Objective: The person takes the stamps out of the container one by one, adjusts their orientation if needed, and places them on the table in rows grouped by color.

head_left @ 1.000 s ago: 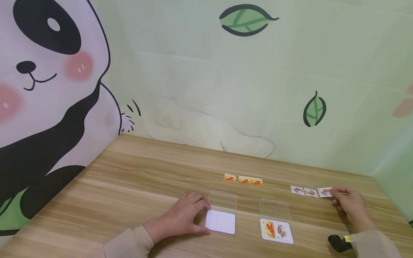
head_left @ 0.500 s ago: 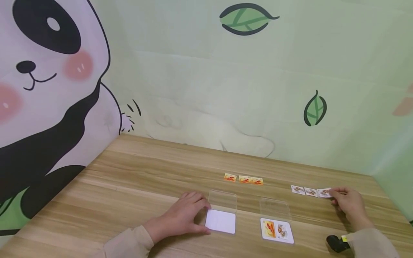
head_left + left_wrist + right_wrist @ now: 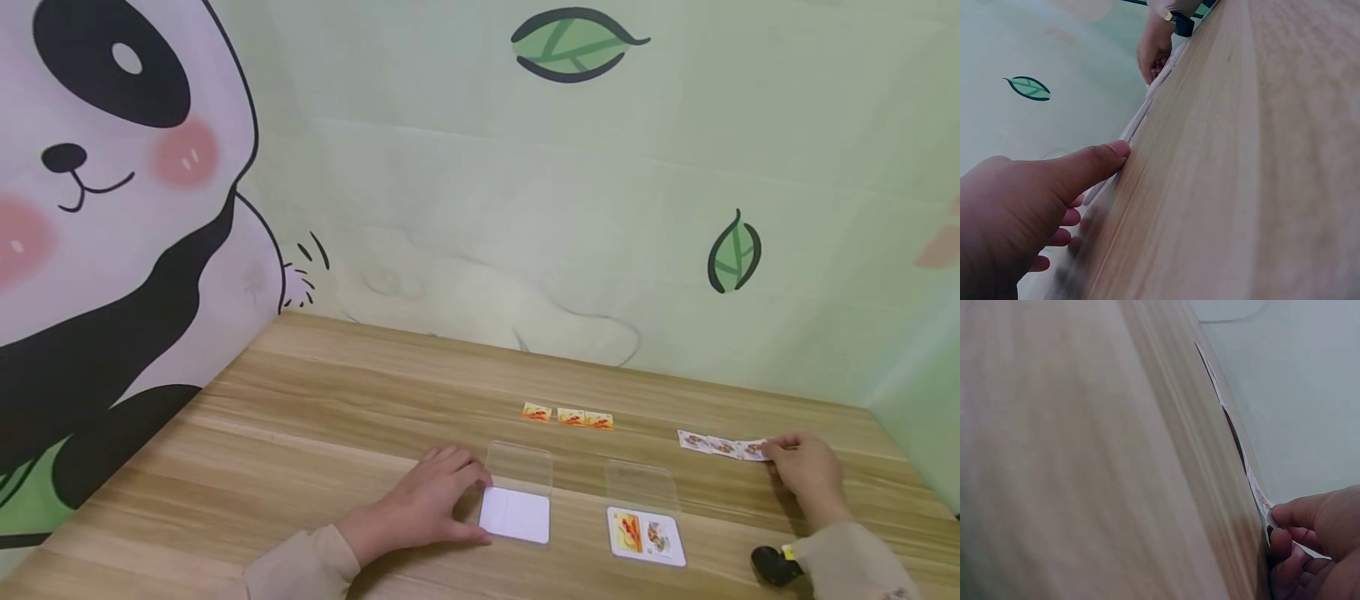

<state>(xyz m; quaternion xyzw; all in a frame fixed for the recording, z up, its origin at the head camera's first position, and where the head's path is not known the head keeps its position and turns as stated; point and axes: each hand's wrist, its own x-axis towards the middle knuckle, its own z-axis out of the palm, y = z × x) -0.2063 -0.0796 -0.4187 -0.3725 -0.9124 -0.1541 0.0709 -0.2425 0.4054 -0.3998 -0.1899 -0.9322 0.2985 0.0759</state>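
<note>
At the left, the left hand [image 3: 422, 505] lies relaxed and spread on the bench [image 3: 322, 400], its thumb and forefinger well apart and touching the near and far corners of the white case [image 3: 514, 515]; it has kept that place over the last second. That case's clear lid [image 3: 519, 465] lies folded back towards the wall. Beyond it is a row of three orange cards [image 3: 571, 417], the first slightly apart, unmoved. Next comes the second case [image 3: 678, 557], lid also back, with an orange picture and a pale one side by side on it.

The change is furthest right: the right hand [image 3: 808, 471], pinching the end card [image 3: 752, 450] between thumb and forefinger, has shifted slightly leftward, and the row of pale cards [image 3: 722, 447] now looks tighter. I judge the work is on closing up that row; whether its edges overlap I cannot tell
</note>
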